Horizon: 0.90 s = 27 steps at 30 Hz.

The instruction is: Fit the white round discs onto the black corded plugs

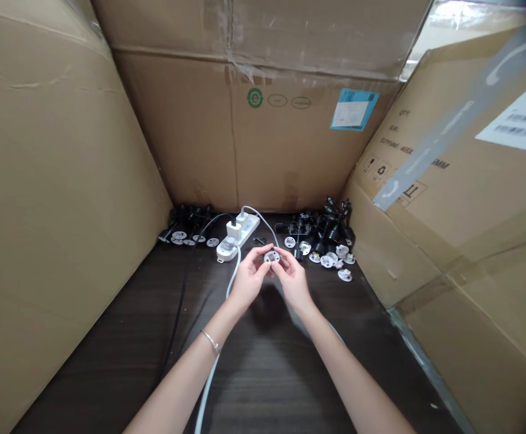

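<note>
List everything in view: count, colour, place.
cardboard boxes: three, brown, at left, back and right
label: one, blue and white, on the back box
table: one, dark wood, underneath
power strip: one, white, centre back, plugs in it
white cable: one, white, from the strip toward camera
black cable: one, black, left of the white cable
left pile: several black parts and white discs, back left
right pile: several black parts and white discs, back right
bracelet: one, silver, left wrist
white disc: one, white, pinched between both hands
left hand: one, on the disc's left
right hand: one, on the disc's right
</note>
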### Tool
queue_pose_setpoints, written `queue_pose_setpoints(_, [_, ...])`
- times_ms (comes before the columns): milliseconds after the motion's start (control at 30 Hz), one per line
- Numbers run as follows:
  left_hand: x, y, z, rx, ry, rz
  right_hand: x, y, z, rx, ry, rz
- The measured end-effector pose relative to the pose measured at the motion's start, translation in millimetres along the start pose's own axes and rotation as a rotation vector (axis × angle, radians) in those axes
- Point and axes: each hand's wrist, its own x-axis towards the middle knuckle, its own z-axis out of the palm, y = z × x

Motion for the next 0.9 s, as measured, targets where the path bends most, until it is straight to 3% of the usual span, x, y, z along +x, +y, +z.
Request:
queue_pose_setpoints(233, [2.7, -6.2, -5.7, -0.049, 0.008, -0.090, 3.5, 2.3, -6.7, -0.096, 0.032, 0.018])
queue_pose_setpoints(533, [0.3, -5.1, -3.0, 0.029, 0.007, 0.006, -1.0, -4.3, -6.7, -0.212, 0.002, -0.053])
queue_pose_setpoints(700, [-0.8, -4.7, -3.3, 0.101, 0.014, 0.039, -4.5, -1.2, -4.1, -0.278, 0.055, -0.099])
queue_pose_setpoints(900, [0.2, -6.0, -2.7, 0.079, 0.008, 0.032, -4.2, 2.3, -2.9, -0.203, 0.080, -0.047])
